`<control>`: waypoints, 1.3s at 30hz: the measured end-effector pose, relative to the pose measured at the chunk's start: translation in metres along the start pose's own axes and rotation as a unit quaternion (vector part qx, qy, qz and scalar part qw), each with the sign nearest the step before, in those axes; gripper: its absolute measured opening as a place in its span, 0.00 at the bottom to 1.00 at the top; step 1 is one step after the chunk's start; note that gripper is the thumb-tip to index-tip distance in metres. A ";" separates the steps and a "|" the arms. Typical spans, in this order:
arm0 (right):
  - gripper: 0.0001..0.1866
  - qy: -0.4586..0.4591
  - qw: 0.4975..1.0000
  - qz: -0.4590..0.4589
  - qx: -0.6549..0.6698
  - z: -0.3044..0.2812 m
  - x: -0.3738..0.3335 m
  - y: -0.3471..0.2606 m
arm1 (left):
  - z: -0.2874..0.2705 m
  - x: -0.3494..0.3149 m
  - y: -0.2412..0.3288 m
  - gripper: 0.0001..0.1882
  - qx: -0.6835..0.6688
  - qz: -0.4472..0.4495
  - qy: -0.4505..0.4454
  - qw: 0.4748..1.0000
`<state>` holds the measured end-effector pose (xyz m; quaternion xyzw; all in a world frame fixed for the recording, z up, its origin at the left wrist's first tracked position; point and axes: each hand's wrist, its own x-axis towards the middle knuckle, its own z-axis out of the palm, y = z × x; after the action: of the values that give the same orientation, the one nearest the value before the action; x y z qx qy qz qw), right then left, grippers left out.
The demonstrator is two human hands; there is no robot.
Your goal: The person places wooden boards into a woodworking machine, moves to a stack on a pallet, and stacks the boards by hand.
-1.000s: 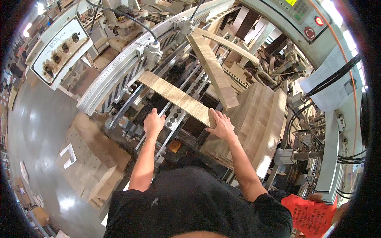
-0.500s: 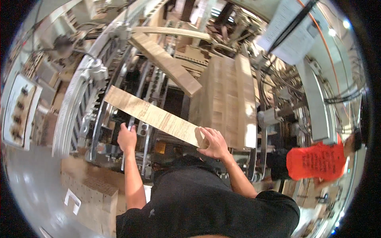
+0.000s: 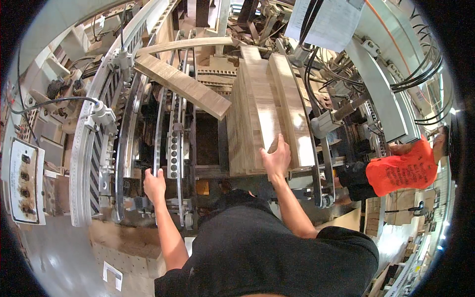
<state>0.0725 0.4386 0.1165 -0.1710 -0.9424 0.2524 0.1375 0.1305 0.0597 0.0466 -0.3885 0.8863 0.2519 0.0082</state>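
At the far left of the frame we see a tilted control panel (image 3: 25, 183) with a column of dark knobs; its lettering is too small for us to make out. Beside it runs a pale rail (image 3: 84, 163) with fine graduated marks that we cannot read.

Left of centre, our left hand (image 3: 154, 187) is loosely curled, thumb apart from the fingers, near a slim metal bar (image 3: 159, 141); its palm side is hidden, so we cannot tell whether it grips anything. Above it, a slanting board (image 3: 180, 85) lies below a curved slat (image 3: 185, 45). We judge that a knock could make the board slip, since it lies askew across the bars.

Right of centre stands the stack of boards (image 3: 252, 94), with our right hand (image 3: 276, 161) at its near end, fingers and thumb spread, clasping nothing; we cannot tell if it touches the wood. An uneven pull there could slide the upper boards or pinch a finger.

At upper right hangs a white sheet (image 3: 324, 24), its print illegible to us. At lower right, a co-worker's red shirt (image 3: 403, 171) bears lines of dark lettering; we see no clear brand mark
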 end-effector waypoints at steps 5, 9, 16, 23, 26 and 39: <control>0.46 -0.009 0.997 0.068 -0.045 0.006 0.007 0.004 | 0.005 -0.001 -0.005 0.24 -0.006 0.027 0.037 0.999; 0.39 0.065 0.997 -0.004 -0.028 0.035 0.013 0.024 | 0.003 -0.001 -0.001 0.21 -0.019 0.033 0.026 0.999; 0.29 0.034 0.986 -0.144 -0.080 0.044 0.044 0.037 | 0.003 0.005 -0.003 0.20 -0.014 0.024 0.009 1.000; 0.30 0.007 0.987 -0.151 -0.051 0.031 0.049 0.029 | -0.006 0.001 0.007 0.21 -0.013 -0.018 0.002 1.000; 0.33 -0.010 0.988 -0.138 -0.063 0.031 0.056 0.026 | -0.004 0.002 0.006 0.24 0.024 -0.042 0.005 0.999; 0.50 -0.154 0.950 -0.258 -0.081 0.157 0.117 -0.180 | -0.008 0.001 0.007 0.25 0.005 -0.081 -0.005 0.997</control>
<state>-0.1333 0.2706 0.1004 0.1088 -0.9813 0.1544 0.0369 0.1263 0.0599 0.0568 -0.4575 0.8533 0.2476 0.0346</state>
